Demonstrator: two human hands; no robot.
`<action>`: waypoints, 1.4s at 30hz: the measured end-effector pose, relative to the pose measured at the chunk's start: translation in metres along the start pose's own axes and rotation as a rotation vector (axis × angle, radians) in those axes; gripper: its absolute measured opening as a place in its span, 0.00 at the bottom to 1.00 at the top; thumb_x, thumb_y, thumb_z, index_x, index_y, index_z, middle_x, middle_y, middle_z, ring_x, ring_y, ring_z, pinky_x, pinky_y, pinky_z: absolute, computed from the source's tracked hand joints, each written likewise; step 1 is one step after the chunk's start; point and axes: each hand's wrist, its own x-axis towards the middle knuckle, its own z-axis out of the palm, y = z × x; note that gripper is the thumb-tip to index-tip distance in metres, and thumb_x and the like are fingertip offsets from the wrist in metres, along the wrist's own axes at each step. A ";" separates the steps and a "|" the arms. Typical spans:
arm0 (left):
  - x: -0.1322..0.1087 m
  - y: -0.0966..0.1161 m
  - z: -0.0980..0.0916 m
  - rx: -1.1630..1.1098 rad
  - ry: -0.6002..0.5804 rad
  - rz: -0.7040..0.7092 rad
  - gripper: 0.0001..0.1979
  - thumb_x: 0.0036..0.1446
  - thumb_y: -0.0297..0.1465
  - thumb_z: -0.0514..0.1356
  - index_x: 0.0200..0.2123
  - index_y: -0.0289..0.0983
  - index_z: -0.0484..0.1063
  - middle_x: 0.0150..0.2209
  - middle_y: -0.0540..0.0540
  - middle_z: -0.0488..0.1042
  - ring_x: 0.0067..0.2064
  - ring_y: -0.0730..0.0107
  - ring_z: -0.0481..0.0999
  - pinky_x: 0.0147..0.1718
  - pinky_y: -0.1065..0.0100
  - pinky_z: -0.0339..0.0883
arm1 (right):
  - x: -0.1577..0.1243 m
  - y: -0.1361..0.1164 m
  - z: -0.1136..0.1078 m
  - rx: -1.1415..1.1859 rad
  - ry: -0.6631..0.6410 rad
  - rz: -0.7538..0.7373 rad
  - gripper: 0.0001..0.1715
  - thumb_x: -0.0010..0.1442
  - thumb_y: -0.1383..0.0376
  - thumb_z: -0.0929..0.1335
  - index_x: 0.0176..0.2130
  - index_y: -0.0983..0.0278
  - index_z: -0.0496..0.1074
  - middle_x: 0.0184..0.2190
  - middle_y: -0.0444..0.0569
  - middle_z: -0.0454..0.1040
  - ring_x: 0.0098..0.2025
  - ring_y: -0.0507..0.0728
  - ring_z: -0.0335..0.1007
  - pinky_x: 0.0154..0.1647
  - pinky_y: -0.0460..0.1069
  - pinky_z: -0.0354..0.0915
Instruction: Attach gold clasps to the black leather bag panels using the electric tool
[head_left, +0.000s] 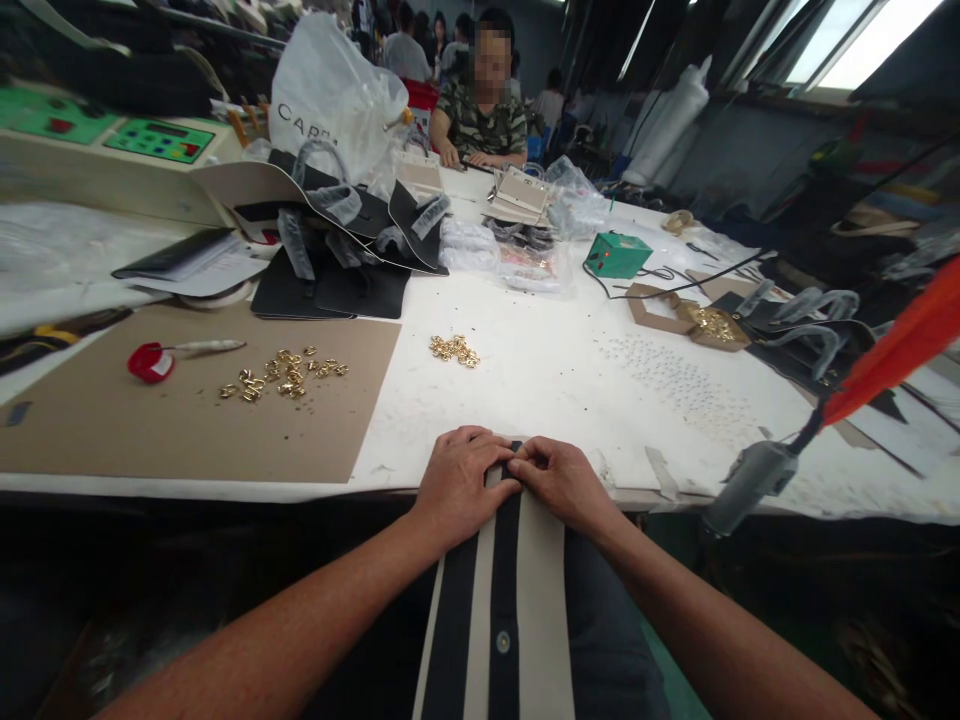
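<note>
"Hands first: where are they?"
"Both are at the near edge of the white table point(570, 380). The left hand point(459, 487) and the right hand point(564, 482) sit knuckle to knuckle, fingertips meeting in the middle."
"Spread or closed?"
"Closed. The fingers of both are curled down and pinched on the top end of the striped panel point(540, 600), right where it meets the table edge."
"And the panel itself?"
"It has black and beige bands and runs from under the hands down off the table toward the person's lap. A small round stud point(502, 641) sits on its middle black band."
"What lies beyond?"
"A heap of gold fittings point(454, 350) on the bare white top, well past the hands. To the left, a brown card sheet point(150, 430) carries loose gold fittings point(285, 372) and a red-tipped tool point(154, 361). Behind that are black leather pieces point(330, 290) and a white plastic bag point(330, 95)."
"To the right?"
"A green box point(616, 255), a card tray of gold parts point(705, 325), and an orange strip point(900, 345) reaching in from the edge. Another person point(480, 125) sits at the far side."
</note>
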 end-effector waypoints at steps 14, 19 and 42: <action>0.001 0.000 -0.002 0.052 -0.003 0.044 0.15 0.54 0.34 0.74 0.46 0.48 0.84 0.53 0.52 0.83 0.58 0.51 0.75 0.57 0.45 0.65 | -0.115 0.085 -0.094 -0.076 1.104 0.251 0.36 0.56 0.45 0.76 0.56 0.64 0.74 0.48 0.56 0.78 0.44 0.65 0.78 0.49 0.58 0.71; 0.005 0.003 -0.006 0.091 -0.037 0.055 0.13 0.56 0.35 0.73 0.46 0.47 0.84 0.53 0.50 0.83 0.57 0.52 0.75 0.56 0.46 0.66 | -0.097 0.140 -0.137 -0.218 0.927 0.503 0.45 0.53 0.40 0.74 0.57 0.69 0.74 0.48 0.64 0.78 0.49 0.74 0.76 0.51 0.64 0.69; 0.002 -0.004 -0.002 0.054 -0.029 0.068 0.12 0.58 0.38 0.72 0.46 0.46 0.82 0.53 0.52 0.82 0.59 0.54 0.72 0.58 0.48 0.61 | 0.009 -0.053 -0.002 0.679 0.466 -0.292 0.22 0.55 0.49 0.79 0.33 0.62 0.73 0.23 0.41 0.70 0.23 0.52 0.66 0.23 0.47 0.65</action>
